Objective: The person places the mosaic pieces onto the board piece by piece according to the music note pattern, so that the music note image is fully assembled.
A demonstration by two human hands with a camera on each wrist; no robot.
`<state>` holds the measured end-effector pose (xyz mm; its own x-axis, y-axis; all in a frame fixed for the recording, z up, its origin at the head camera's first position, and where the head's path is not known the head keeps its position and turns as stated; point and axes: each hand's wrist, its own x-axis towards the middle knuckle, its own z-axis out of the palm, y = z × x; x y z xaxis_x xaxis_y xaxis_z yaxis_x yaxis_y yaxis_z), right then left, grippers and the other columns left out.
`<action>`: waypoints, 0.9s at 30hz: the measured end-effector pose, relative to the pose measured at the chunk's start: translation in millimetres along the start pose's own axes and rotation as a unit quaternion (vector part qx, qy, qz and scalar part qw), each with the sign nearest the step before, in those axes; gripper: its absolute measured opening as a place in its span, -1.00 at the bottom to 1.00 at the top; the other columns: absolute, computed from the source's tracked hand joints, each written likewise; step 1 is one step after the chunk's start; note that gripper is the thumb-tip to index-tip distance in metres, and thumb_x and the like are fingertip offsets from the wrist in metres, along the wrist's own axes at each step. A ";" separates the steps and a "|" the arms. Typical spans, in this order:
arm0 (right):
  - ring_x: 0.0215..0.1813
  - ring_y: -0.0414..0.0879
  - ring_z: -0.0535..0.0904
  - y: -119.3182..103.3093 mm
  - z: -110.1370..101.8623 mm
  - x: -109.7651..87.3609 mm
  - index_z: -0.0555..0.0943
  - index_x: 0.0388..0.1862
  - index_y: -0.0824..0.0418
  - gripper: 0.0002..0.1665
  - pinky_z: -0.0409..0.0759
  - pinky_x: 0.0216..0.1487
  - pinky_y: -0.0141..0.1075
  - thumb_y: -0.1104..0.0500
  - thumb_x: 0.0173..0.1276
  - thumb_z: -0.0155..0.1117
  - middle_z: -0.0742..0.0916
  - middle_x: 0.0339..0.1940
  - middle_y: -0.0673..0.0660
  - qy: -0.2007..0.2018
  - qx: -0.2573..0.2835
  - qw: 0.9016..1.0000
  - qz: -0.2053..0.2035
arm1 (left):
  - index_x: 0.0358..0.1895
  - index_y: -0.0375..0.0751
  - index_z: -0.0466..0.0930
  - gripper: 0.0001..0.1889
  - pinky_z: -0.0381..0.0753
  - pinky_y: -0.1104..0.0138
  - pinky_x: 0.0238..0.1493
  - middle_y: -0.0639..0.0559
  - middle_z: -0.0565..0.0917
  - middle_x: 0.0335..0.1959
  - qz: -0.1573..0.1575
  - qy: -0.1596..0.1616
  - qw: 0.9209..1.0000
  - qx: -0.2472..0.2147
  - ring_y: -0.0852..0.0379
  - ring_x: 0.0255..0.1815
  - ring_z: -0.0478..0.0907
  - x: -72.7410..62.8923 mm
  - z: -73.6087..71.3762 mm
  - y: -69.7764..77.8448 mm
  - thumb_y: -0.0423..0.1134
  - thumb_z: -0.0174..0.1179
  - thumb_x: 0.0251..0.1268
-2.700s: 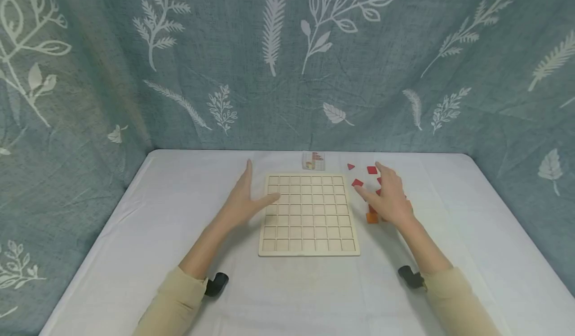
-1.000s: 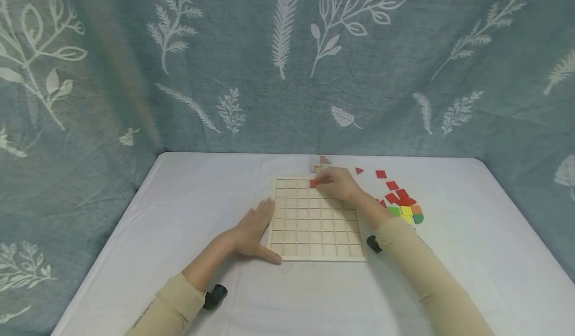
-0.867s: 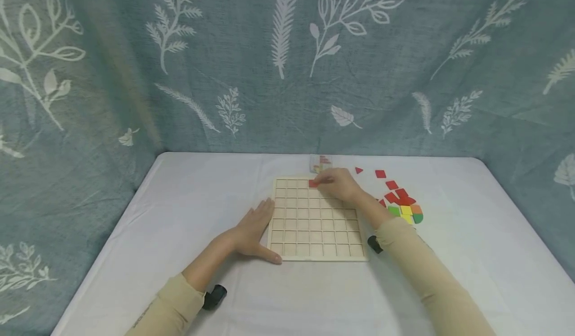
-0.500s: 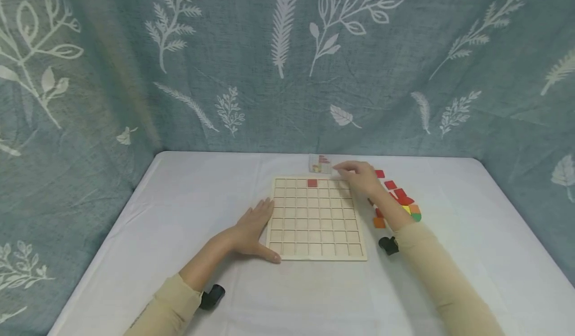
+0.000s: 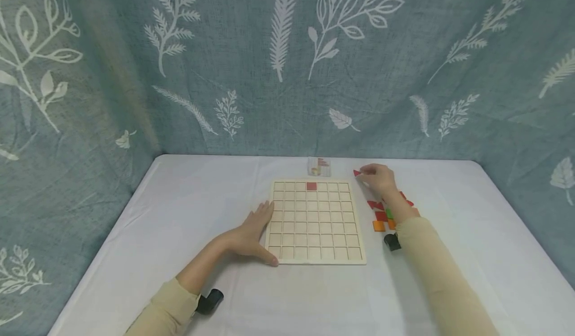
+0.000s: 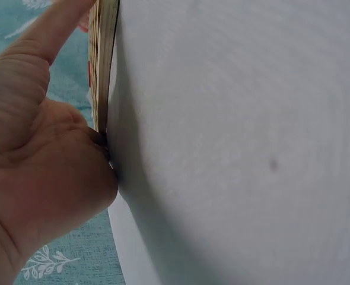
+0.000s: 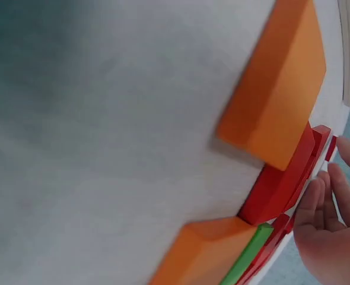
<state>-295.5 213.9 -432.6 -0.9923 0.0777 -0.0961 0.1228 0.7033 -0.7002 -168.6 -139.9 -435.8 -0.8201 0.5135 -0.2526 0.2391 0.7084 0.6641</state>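
In the head view a pale wooden grid board [image 5: 314,264] lies on the table, with a red square tile [image 5: 312,186] in its far row, near the middle. My left hand [image 5: 249,233] rests spread along the board's left side, thumb at the near left corner; the left wrist view shows the palm beside the board's edge. To the right of the board's far corner, the fingertips of my right hand [image 5: 379,178] are at a red triangle tile [image 5: 356,172], thumb and index finger apart in the right wrist view. Whether they touch the tile is unclear.
Red, green and orange tiles lie right of the board, partly hidden by my right arm; an orange square [image 5: 379,226] is nearest me. A small clear case or card with a coloured pattern [image 5: 319,167] lies beyond the board. A patterned curtain [image 5: 287,66] hangs behind the table.
My right hand set the red square into the far row, let go, and moved right to the red triangle. My left hand came down onto the board's left side and has stayed there.
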 end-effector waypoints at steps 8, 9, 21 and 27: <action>0.12 0.15 0.53 -4.5 5.6 3.5 0.59 0.10 0.36 -0.58 0.52 0.19 -0.03 0.14 0.36 0.28 0.65 0.09 0.31 0.015 -0.012 1.000 0.020 | 0.54 -0.38 -0.33 0.45 -0.38 0.04 0.52 -0.29 -0.34 0.57 -0.006 -0.006 1.000 0.003 -0.11 0.57 -0.45 0.4 1.3 -1.6 0.11 0.58 -0.29; 0.10 0.15 0.54 -4.6 6.3 4.0 0.60 0.09 0.36 -0.59 0.53 0.17 -0.03 0.13 0.36 0.28 0.65 0.07 0.31 0.018 -0.016 1.000 0.019 | 0.54 -0.38 -0.33 0.45 -0.38 0.05 0.52 -0.28 -0.34 0.57 -0.008 -0.007 1.000 0.003 -0.10 0.57 -0.46 0.4 1.2 -1.5 0.11 0.58 -0.28; 0.02 0.12 0.53 -12.5 12.2 -2.5 0.65 0.02 0.33 -0.57 0.56 0.08 -0.02 0.03 0.34 0.31 0.68 0.01 0.29 0.017 0.011 1.000 -0.002 | 0.55 -0.36 -0.33 0.46 -0.37 0.06 0.53 -0.27 -0.34 0.57 -0.014 -0.011 1.000 0.010 -0.08 0.57 -0.46 2.2 0.1 -0.5 0.12 0.59 -0.31; 0.03 0.08 0.59 -32.3 30.4 -16.9 0.70 -0.04 0.24 -0.57 0.57 0.06 -0.03 -0.05 0.28 0.39 0.73 -0.05 0.20 -0.048 0.016 0.996 -0.068 | 0.55 -0.35 -0.35 0.47 -0.38 0.08 0.53 -0.24 -0.36 0.57 -0.012 -0.015 1.000 0.013 -0.06 0.57 -0.48 1.0 -1.1 -2.3 0.14 0.58 -0.30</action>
<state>-282.3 168.4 -429.8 -0.9941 -0.0858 -0.0659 -0.0100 0.6793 -0.7338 -170.5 -141.5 -436.7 -0.8099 0.5099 -0.2901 0.2326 0.7331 0.6391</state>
